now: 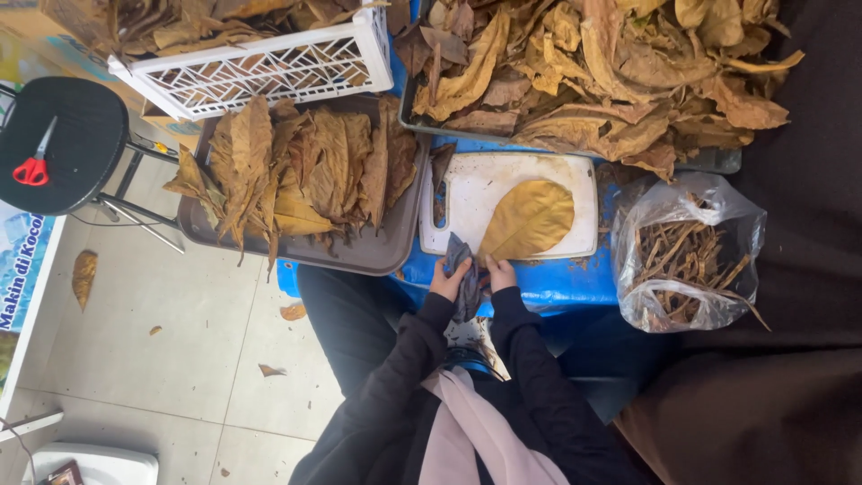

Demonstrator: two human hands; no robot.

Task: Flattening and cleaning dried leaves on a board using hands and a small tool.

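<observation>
Both hands meet at the near edge of the white board (467,193): the left hand (446,282) and right hand (500,272) pinch a dark cloth (464,269) between them. One smooth yellow-brown leaf (528,218) lies flat on the board. The brown tray (377,251) holds flattened leaves; a clear bag (687,251) holds woody stems.

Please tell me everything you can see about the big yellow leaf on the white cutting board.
The leaf is large, oval and dry, yellow-brown with a paler midrib and fine side veins. It lies flat and whole on the white cutting board, its pointed stem end toward the person. The right hand touches that end; the left hand beside it holds a dark cloth. Nothing lies on top of the leaf.
</observation>
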